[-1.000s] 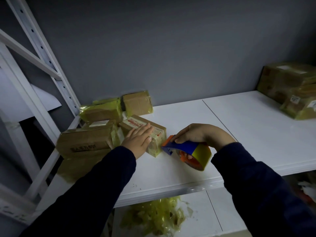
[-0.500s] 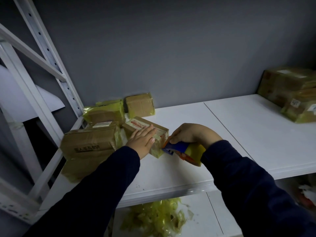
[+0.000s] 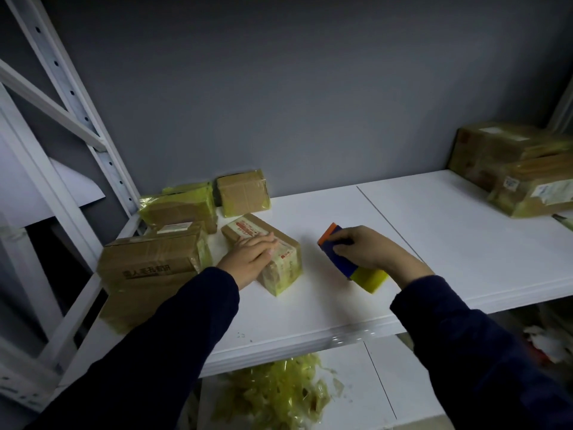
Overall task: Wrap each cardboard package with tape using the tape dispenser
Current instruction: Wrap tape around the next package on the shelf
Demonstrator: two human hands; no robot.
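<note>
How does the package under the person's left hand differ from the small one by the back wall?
The labelled package, pressed by the left hand, lies flat on the shelf. The small package stands upright by the wall, untouched. The labelled package bears a white label with red print on top, while the small package shows a plain brown face. Both are brown cardboard wrapped in yellowish tape.

Taped cardboard package (image 3: 273, 259), blue tape dispenser (image 3: 347, 262) beside
</note>
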